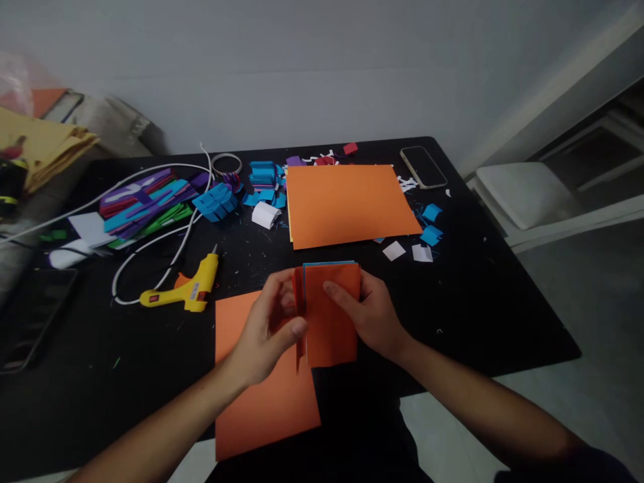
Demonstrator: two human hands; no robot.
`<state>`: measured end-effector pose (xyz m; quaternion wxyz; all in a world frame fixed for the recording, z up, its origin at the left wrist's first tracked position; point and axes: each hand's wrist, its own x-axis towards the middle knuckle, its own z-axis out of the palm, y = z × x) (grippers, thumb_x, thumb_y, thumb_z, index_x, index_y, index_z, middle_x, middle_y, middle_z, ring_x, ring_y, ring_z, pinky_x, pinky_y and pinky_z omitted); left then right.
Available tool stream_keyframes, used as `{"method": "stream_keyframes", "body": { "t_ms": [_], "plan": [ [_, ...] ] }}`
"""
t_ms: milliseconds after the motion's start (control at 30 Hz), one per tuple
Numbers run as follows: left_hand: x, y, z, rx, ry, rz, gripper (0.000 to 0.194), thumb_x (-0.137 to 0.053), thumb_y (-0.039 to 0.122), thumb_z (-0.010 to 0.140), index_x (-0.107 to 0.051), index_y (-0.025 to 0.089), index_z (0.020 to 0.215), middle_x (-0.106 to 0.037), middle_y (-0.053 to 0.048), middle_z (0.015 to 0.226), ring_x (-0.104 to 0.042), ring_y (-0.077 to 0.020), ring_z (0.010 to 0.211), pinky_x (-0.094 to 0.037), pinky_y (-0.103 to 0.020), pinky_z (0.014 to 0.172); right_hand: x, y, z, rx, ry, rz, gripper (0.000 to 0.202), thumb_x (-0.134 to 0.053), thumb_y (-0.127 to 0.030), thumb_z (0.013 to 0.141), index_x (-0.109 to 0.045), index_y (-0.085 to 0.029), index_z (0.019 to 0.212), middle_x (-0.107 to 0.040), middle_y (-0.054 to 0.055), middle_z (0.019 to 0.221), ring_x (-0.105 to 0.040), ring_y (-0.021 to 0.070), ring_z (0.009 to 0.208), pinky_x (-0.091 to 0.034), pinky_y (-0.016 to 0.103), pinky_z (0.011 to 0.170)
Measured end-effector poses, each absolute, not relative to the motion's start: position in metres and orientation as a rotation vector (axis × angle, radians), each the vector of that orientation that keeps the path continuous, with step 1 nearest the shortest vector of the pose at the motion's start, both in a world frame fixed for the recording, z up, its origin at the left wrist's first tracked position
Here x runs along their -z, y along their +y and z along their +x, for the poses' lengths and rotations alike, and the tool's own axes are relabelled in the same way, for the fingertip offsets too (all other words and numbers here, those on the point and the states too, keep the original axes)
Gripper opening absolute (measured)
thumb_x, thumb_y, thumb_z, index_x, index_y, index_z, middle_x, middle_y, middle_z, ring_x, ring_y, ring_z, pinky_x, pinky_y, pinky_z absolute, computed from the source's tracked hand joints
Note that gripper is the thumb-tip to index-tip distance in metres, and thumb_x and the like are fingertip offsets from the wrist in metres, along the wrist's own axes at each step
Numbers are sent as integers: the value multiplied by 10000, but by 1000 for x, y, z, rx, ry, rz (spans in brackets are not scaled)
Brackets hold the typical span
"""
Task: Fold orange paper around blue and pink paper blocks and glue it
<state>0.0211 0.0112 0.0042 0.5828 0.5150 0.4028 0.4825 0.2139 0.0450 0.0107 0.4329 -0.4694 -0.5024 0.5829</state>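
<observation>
A folded orange paper packet (332, 329) is held upright above the table's front edge, with a thin blue edge showing along its top. My right hand (375, 312) grips its right side, thumb flat on the front and fingers hidden behind. My left hand (274, 325) is closed at the left side, its curled fingers against a narrow orange flap (298, 302) and its thumb in front of it. Beneath the left hand lies a flat orange sheet (266, 419), overhanging the table's front edge. Another orange sheet (347, 204) lies farther back over a yellow one.
A yellow glue gun (194, 285) with a white cable (174, 258) lies at left. Coloured paper strips (145, 204), blue paper pieces (216, 201) and white scraps (394, 251) are scattered behind. Phones lie at back right (423, 168) and far left (35, 318). A white stool (518, 191) stands right.
</observation>
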Motion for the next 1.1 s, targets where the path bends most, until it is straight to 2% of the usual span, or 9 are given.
{"method": "stream_keyframes", "body": {
  "t_ms": [167,233,433,567,700,767,900,1033,1100],
  "plan": [
    [-13,17,18,-1044,1000,1050,224,-753,317,931,-678,211,1113,-704,-24,922,-664,-148,831,-539,-245,745,-10,47,215,-1454,-1266,-1199,307,-789,-498,869,-735,-212,964,-788,57,959,-739,221,862,-627,338,735],
    [-17,17,17,-1030,1029,1042,171,-742,297,929,-687,202,1060,-705,-20,892,-664,-150,807,-538,-250,732,-9,47,215,-1468,-1248,-1211,315,-807,-500,850,-741,-213,959,-789,56,959,-738,222,862,-628,345,739],
    [-18,17,21,-1065,1144,1041,244,-731,340,929,-665,215,1128,-696,-15,882,-656,-156,749,-547,-265,670,-8,48,215,-1565,-1182,-1235,334,-830,-516,820,-737,-212,922,-785,54,948,-732,222,848,-624,354,739],
    [-14,18,25,-1057,1141,1012,240,-803,346,872,-670,207,1017,-711,-20,897,-681,-167,804,-579,-283,708,-8,48,214,-1556,-1204,-1236,319,-824,-504,829,-736,-211,918,-780,56,945,-725,221,846,-615,359,748],
    [-12,18,25,-1038,1139,931,253,-834,342,834,-665,199,955,-710,-12,853,-696,-172,775,-591,-300,697,-8,48,214,-1555,-1227,-1246,312,-811,-503,843,-714,-216,915,-763,50,943,-717,221,860,-615,362,762],
    [-13,18,25,-1045,1153,927,260,-842,340,823,-669,195,952,-720,-17,866,-699,-173,775,-595,-303,698,-6,48,214,-1524,-1237,-1243,328,-817,-481,844,-690,-236,1020,-751,39,960,-715,221,876,-620,366,774],
    [-13,19,26,-1037,1166,931,275,-843,348,817,-670,188,958,-733,-25,887,-706,-180,778,-600,-317,709,-3,47,215,-1428,-1256,-1177,563,-826,-395,856,-550,-315,1340,-728,22,1039,-716,212,888,-631,385,816],
    [-13,20,26,-1028,1162,908,280,-846,354,817,-668,187,955,-729,-23,864,-712,-190,786,-598,-321,709,-3,46,215,-1292,-1403,-1184,360,-791,-366,890,-646,-299,1213,-694,51,1209,-695,237,1040,-597,437,968],
    [-13,20,26,-1034,1161,907,273,-845,355,819,-668,190,946,-728,-22,851,-710,-192,778,-598,-322,698,-5,46,216,-1304,-1399,-1179,350,-779,-367,899,-644,-304,1216,-694,53,1210,-692,242,1051,-589,443,981]
  ]
}}
